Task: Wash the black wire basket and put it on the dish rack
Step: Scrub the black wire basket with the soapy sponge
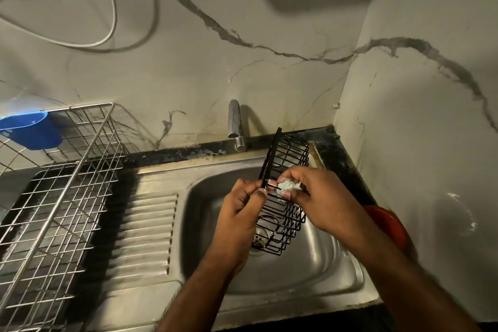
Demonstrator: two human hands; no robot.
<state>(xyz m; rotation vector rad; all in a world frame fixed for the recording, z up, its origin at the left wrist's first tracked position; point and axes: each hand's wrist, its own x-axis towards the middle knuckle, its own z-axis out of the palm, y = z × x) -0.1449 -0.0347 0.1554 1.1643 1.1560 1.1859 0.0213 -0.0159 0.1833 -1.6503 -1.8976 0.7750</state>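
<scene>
A long black wire basket [288, 159] hangs on its side over the steel sink [331, 269], one end up near the tap. My left hand [239, 210] pinches its left rim at mid-length. A small pale, soapy scrubber [289, 185] is pressed against the wires by my right hand [320, 199], whose fingers curl round it. The steel wire dish rack [62, 197] stands on the left of the counter, with nothing in its lower tray.
A chrome tap [235, 124] sticks out of the marble wall behind the sink. A blue plastic cup [29, 129] hangs on the rack's upper rim. A red object [388, 224] lies on the counter right of the sink, partly behind my right forearm. The ribbed drainboard [145, 232] lies between sink and rack.
</scene>
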